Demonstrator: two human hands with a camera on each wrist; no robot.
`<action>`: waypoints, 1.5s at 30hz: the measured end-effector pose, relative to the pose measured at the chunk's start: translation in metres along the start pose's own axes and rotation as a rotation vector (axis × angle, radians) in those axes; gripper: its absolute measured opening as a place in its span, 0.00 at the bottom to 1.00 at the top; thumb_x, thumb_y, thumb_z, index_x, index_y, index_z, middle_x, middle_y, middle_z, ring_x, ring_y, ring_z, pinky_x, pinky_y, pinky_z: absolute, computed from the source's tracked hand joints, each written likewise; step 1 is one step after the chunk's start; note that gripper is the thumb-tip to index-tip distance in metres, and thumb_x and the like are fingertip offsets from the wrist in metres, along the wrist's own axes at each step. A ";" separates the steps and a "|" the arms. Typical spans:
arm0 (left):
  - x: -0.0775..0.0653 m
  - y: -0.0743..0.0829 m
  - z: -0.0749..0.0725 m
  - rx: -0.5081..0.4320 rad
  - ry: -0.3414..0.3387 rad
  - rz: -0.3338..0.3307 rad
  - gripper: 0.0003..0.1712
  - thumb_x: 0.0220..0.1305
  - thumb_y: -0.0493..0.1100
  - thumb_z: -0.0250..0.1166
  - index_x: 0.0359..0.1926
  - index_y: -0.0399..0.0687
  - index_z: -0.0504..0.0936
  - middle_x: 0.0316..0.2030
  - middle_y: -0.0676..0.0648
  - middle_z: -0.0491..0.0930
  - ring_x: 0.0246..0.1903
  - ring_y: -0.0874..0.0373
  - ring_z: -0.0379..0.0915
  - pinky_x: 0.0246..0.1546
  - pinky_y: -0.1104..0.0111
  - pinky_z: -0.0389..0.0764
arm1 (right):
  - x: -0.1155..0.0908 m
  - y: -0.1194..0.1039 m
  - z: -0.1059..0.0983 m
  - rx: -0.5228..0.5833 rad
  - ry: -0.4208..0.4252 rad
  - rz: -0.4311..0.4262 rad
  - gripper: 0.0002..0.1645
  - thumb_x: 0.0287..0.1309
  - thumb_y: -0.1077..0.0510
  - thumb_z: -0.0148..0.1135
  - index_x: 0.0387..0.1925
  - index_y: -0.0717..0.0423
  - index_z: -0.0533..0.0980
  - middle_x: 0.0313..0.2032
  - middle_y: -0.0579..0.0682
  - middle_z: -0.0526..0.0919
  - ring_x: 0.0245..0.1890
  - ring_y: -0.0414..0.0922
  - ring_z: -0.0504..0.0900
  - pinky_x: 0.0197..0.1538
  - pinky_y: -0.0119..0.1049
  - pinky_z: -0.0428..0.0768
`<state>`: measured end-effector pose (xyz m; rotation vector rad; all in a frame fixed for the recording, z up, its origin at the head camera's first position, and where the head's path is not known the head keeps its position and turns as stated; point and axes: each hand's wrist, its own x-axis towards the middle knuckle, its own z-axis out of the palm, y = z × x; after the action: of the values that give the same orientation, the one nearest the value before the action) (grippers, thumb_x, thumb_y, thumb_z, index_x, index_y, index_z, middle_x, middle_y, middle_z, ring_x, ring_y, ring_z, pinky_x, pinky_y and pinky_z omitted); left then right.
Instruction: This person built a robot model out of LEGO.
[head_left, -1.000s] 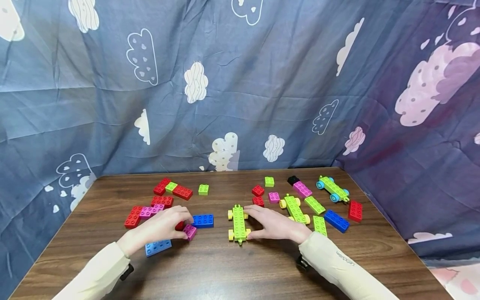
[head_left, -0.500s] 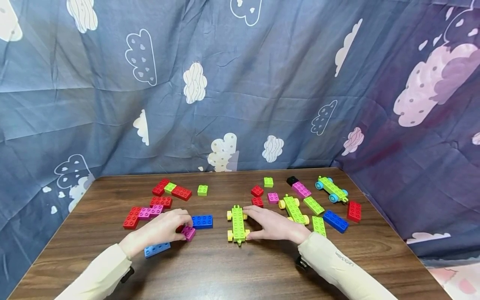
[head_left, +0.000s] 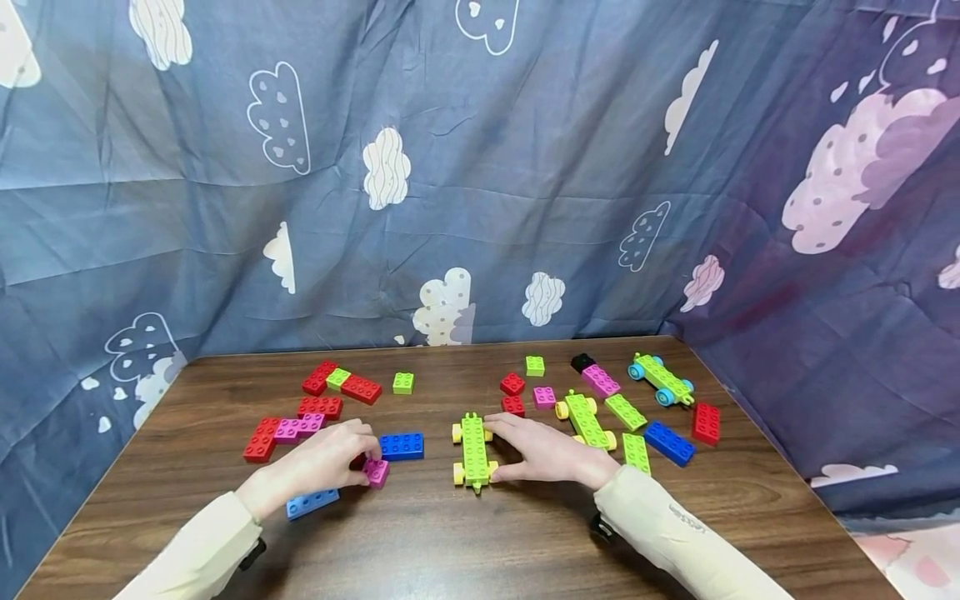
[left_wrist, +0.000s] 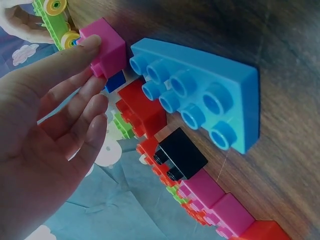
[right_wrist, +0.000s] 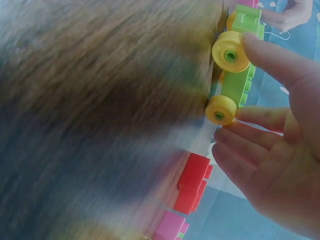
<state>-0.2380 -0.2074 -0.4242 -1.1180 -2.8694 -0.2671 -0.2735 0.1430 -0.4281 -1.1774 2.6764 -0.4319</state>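
My left hand (head_left: pixel 330 458) pinches a small magenta brick (head_left: pixel 377 472), thumb (left_wrist: pixel 75 52) on its side in the left wrist view. Under that hand, a red brick (left_wrist: pixel 142 107) and a small black brick (left_wrist: pixel 182 154) are mostly hidden from the head view. A light blue brick (head_left: pixel 312 503) lies by the left wrist. At mid-table stands a lime green wheeled base (head_left: pixel 474 450) with yellow wheels. My right hand (head_left: pixel 540 450) has its thumb on the nearer wheel (right_wrist: pixel 230 52) and its forefinger at the farther wheel (right_wrist: pixel 220 111), the fingers fairly straight.
A dark blue brick (head_left: pixel 402 446) sits between the hands. Red bricks (head_left: pixel 261 439) and magenta bricks (head_left: pixel 300 427) lie left. Rightward are a second yellow-wheeled base (head_left: pixel 588 422), a blue-wheeled base (head_left: pixel 661 380), a blue brick (head_left: pixel 669 442) and a red brick (head_left: pixel 706 422). A cloud-patterned curtain (head_left: pixel 480 167) hangs behind.
The magenta brick in my left hand has shifted very slightly toward the near edge and turned a little. My right hand and the wheeled base keep their place.
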 end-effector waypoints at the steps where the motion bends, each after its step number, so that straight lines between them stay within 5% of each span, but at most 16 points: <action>1: 0.000 0.001 0.000 0.003 0.000 0.004 0.12 0.48 0.46 0.79 0.34 0.54 0.85 0.33 0.55 0.81 0.34 0.65 0.71 0.36 0.72 0.79 | 0.000 0.000 0.000 -0.002 0.001 0.000 0.45 0.60 0.40 0.66 0.70 0.60 0.65 0.71 0.58 0.67 0.70 0.52 0.68 0.70 0.50 0.69; 10: 0.000 0.001 0.001 0.026 0.007 0.007 0.13 0.48 0.47 0.79 0.35 0.53 0.85 0.33 0.55 0.82 0.35 0.65 0.72 0.37 0.71 0.81 | 0.001 0.000 0.000 -0.003 -0.002 -0.003 0.45 0.60 0.40 0.66 0.70 0.59 0.65 0.71 0.58 0.66 0.70 0.52 0.68 0.70 0.51 0.69; 25: 0.000 0.001 0.003 0.038 0.087 0.103 0.15 0.51 0.45 0.77 0.40 0.50 0.85 0.36 0.54 0.81 0.38 0.64 0.73 0.41 0.70 0.82 | 0.000 0.002 0.002 0.007 -0.010 0.007 0.45 0.60 0.39 0.66 0.70 0.59 0.65 0.71 0.57 0.66 0.71 0.52 0.68 0.71 0.50 0.69; 39: 0.030 0.006 -0.007 -0.113 0.113 0.154 0.16 0.56 0.40 0.73 0.46 0.44 0.83 0.39 0.50 0.79 0.35 0.58 0.76 0.39 0.73 0.80 | 0.002 0.005 0.001 0.017 -0.023 0.025 0.46 0.59 0.38 0.66 0.70 0.58 0.64 0.71 0.56 0.67 0.71 0.51 0.67 0.71 0.51 0.68; 45: 0.046 0.011 -0.009 -0.107 0.116 0.154 0.16 0.57 0.41 0.73 0.47 0.45 0.83 0.40 0.50 0.79 0.38 0.58 0.76 0.43 0.72 0.82 | 0.003 0.006 0.001 0.024 -0.021 0.021 0.46 0.59 0.38 0.66 0.71 0.58 0.64 0.71 0.56 0.66 0.72 0.52 0.66 0.71 0.51 0.67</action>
<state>-0.2645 -0.1698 -0.4091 -1.2887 -2.6794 -0.4657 -0.2794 0.1442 -0.4307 -1.1400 2.6558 -0.4438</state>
